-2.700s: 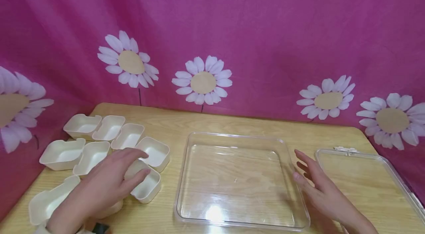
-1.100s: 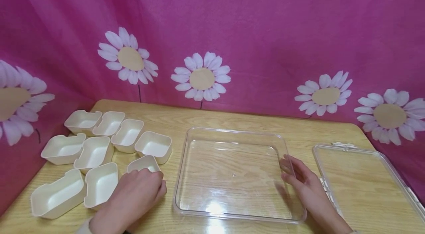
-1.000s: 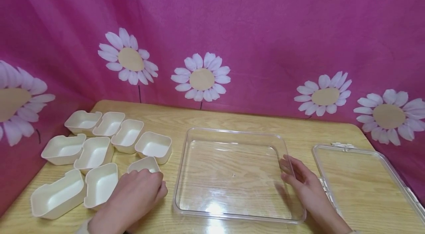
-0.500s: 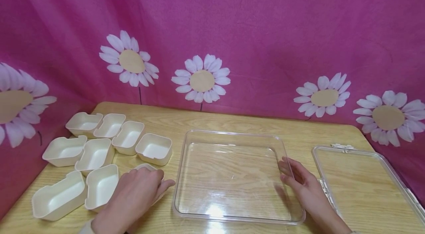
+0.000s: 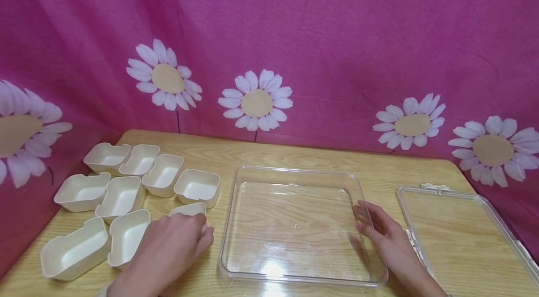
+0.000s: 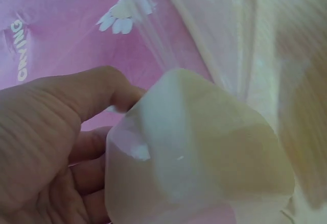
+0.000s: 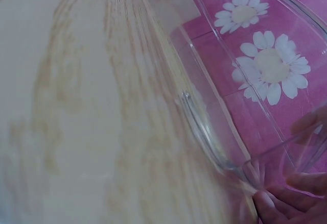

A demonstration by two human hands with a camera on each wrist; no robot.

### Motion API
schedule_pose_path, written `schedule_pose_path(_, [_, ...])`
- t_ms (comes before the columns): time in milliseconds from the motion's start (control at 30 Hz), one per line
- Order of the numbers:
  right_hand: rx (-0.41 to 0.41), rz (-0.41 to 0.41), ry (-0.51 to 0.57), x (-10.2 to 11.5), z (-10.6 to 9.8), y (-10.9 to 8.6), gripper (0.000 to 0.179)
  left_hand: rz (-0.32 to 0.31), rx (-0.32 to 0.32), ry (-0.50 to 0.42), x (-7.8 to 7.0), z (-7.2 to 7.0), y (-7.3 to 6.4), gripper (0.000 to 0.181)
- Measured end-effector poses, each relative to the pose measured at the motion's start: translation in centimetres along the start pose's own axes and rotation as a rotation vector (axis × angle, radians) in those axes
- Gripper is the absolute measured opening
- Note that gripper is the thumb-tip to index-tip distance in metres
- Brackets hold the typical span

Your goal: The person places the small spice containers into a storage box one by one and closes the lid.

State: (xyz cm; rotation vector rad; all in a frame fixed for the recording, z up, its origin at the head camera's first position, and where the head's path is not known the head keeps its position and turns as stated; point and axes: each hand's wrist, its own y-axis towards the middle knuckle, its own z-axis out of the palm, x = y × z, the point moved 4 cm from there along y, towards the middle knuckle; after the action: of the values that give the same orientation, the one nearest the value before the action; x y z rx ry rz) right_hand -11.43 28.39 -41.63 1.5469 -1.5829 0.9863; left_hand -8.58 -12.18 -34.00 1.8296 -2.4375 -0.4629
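A small cream plastic bin (image 5: 189, 209) sits at the front of the group on the left, largely covered by my left hand (image 5: 174, 241). In the left wrist view, the thumb and curled fingers grip one side of this bin (image 6: 204, 147). My right hand (image 5: 385, 231) touches the right wall of a large clear plastic box (image 5: 294, 278), its fingers visible through the wall. The right wrist view catches a few fingertips of the right hand (image 7: 294, 198) against the clear box (image 7: 214, 152). Nothing lies inside the clear box.
Several more cream bins (image 5: 120, 196) stand on the left of the wooden table (image 5: 202, 140), two of them (image 5: 75, 250) (image 5: 128, 236) beside the left wrist. A clear lid (image 5: 467, 231) with white clips lies at right. Behind hangs a pink flowered cloth (image 5: 328, 44).
The left hand has come down from above the bins and now grips one, which has shifted slightly. The right hand has moved left from beside the clear box to touch its wall.
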Motion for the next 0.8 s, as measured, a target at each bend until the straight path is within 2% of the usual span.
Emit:
schedule_pose_path(167, [0.001, -0.012, 0.009, 0.1, 0.0, 0.0, 0.052, 0.004, -0.09, 0.007, -0.3, -1.3, -0.3, 0.039])
schedule_pose_path(367, [0.003, -0.008, -0.004, -0.1, -0.1, 0.0, 0.052, 0.022, -0.166, -0.025, -0.8, -2.4, -0.3, 0.037])
schedule_pose_path(467, [-0.003, -0.004, -0.001, -0.1, -0.1, 0.0, 0.051, 0.044, -0.198, -0.045, -1.1, -2.8, -0.2, 0.028])
schedule_pose_path(533, [-0.006, 0.0, 0.003, 0.0, -0.1, 0.1, 0.051, 0.081, -0.241, -0.059, -1.3, -3.0, -0.2, 0.015])
schedule_pose_path(600, [-0.007, 0.006, 0.005, 0.0, -0.1, 0.1, 0.051, 0.143, -0.308, -0.074, -1.4, -3.1, -0.1, 0.001])
schedule_pose_path(733, [-0.002, 0.029, -0.006, -0.1, -0.2, 0.1, 0.054, 0.26, -0.418, -0.089, -1.7, -3.1, 0.0, 0.014])
schedule_pose_path(800, [0.009, 0.039, 0.021, -0.3, -0.2, 0.1, 0.057, 0.288, -0.427, -0.097, -1.9, -3.0, 0.0, 0.018])
